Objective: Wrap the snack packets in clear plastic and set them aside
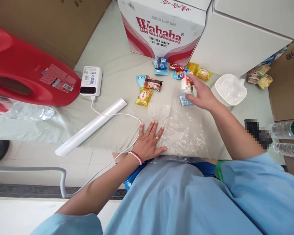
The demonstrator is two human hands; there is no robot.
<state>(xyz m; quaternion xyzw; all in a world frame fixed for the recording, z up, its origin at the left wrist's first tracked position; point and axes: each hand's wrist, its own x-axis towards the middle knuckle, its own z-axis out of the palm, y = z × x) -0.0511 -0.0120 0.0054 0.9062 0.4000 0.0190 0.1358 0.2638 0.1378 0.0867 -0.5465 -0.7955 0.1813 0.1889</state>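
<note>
Our right hand pinches a small white-and-red packet between thumb and fingers, right of centre and toward the far side, apparently above the tabletop; its print is too blurred to read. Our left hand lies palm down with fingers spread and nothing in its grip, at the left edge of the clear plastic film.

The narrow pinch could let the packet slip, we judge, if its wrapper is slick. The film reaches the near edge, so a slight drag of our left palm could pull it over. The white cable runs right beside that hand; a snag could tug the power bank. Our right forearm passes close to the white bowl, and a wide elbow swing might knock it.

The film is thin, crinkled and glossy, the cloth beneath soft and faintly rumpled. The yellow packet and brown packet look puffy, with shiny, crimped wrappers. To the left we see a long, smooth white bar and a rounded, hard-looking red jug; at the far side stands a flat-faced carton.
</note>
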